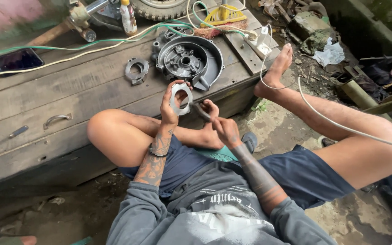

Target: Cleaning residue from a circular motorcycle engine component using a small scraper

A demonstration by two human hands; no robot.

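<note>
One head-worn camera looks steeply down, close over the lap, facing the wooden platform (69, 95).

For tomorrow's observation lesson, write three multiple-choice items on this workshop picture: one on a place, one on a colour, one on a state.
1. Where does the round engine cover lie?
A. on the wooden board
B. on the person's lap
C. on the bare ground

2. What colour is the brush at the board's far end?
A. blue
B. yellow
C. black

3. How is the flat metal ring held?
A. lying loose on the board
B. pinched in the left hand, raised
C. hanging from a cable

Answers:
1 A, it rests on the planks beside a smaller ring part.
2 B, its body is plainly yellow.
3 B, left fingers grip its rim, while the right hand holds a thin tool.
</note>
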